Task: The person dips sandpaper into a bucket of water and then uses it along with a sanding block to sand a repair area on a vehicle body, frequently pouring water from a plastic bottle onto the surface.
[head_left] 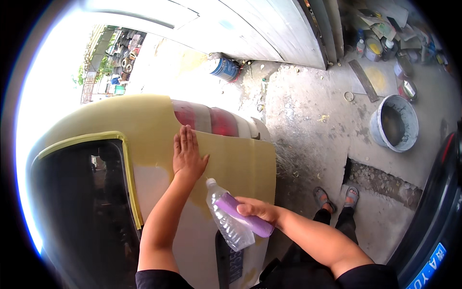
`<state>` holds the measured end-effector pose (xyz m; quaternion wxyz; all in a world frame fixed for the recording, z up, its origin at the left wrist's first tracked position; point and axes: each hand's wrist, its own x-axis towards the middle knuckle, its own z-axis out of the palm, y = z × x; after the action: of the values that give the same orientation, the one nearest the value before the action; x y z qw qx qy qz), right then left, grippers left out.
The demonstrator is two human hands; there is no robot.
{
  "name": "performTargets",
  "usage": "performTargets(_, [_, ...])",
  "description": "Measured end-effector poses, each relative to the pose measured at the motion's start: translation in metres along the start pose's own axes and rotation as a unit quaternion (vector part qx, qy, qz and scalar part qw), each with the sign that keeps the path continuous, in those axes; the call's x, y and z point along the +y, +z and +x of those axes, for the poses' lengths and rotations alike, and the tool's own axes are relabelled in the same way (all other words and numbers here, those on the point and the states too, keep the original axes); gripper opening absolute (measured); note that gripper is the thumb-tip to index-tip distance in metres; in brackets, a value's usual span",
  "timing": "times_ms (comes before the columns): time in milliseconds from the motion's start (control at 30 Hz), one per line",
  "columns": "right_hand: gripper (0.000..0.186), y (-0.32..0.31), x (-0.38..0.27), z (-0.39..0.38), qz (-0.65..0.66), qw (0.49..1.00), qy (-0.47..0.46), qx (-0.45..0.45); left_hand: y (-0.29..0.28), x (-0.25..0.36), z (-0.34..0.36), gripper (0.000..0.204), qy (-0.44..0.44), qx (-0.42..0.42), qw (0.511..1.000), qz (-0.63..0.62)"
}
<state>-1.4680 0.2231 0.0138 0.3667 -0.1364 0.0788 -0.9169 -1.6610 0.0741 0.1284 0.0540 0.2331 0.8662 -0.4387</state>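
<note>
My left hand (188, 155) lies flat on the yellow-coated rear of a vehicle (236, 154), fingers stretched toward the red and white tail light (207, 118). In my right hand (257, 210) are a long purple block (262, 228) and a clear plastic bottle (224, 212). The bottle tilts with its neck toward my left hand, and a thin stream seems to leave its tip. Its far side and my fingers under the block are partly hidden. Yellow masking tape (126, 164) edges the dark rear window (86, 202) at the left.
A grey bucket (406, 115) with dark liquid stands on the concrete floor at right. Behind it are cans, bottles and papers (380, 24). A blue drum (224, 68) lies by the white door panel (269, 29). A dark car (433, 216) borders the lower right.
</note>
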Motion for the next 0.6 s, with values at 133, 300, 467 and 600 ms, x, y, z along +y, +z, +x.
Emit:
performTargets(133, [0.083,-0.004,0.008,-0.030,-0.003,0.999,0.025,0.039,0.016,0.041,0.028,0.087,0.009,-0.035,0.997,0.068])
performTargets(300, [0.079,-0.001,0.015,-0.052,0.001,0.998,0.039,0.058,0.048,0.073,0.027,0.081,0.115,-0.065,0.975,0.178])
performTargets(467, [0.081,0.001,0.021,-0.059,0.029,0.997,0.046,0.051,0.080,0.091,-0.046,0.072,0.239,-0.125,0.934,0.234])
performTargets(600, [0.081,0.010,0.026,-0.059,-0.007,0.996,0.081,0.043,0.097,0.076,-0.128,0.072,0.288,-0.089,0.927,0.222])
